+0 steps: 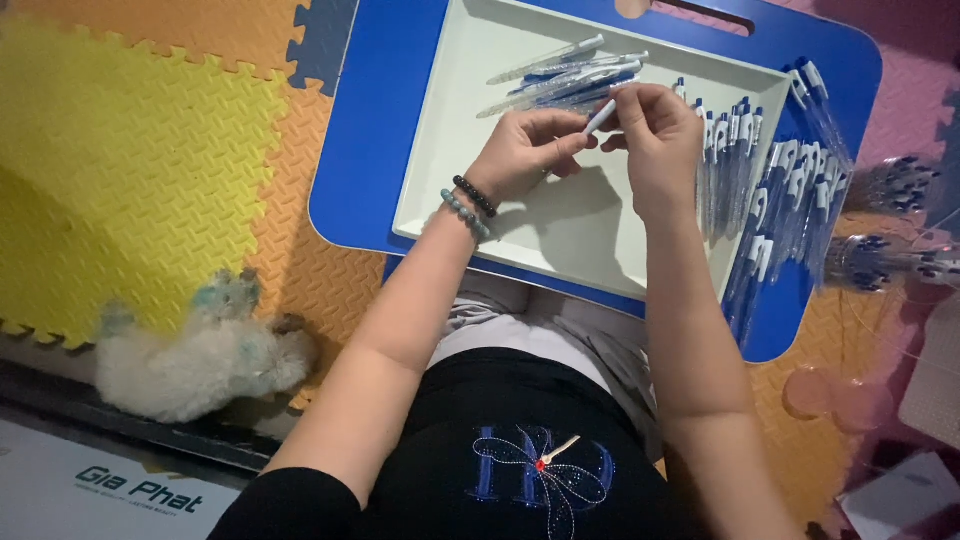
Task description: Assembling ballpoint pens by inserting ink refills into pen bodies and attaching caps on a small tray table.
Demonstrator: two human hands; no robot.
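At the far left, a fluffy white dog is lying on the yellow and orange foam floor mat. Moving right, a blue lap bench is carrying a pale tray across the person's lap. Over the tray, the left hand, wearing two bead bracelets at the wrist, is meeting the right hand. Both are pinching a slim white pen part between their fingertips; the left grip is closing on its lower end, the right grip on its upper end, holding it just above the tray. Behind the hands, a small heap of clear-and-blue pens is lying at the tray's far edge. Further right, a long row of assembled pens is spreading over the tray's right rim and the bench. At the far right, bundled pens are resting on the floor.
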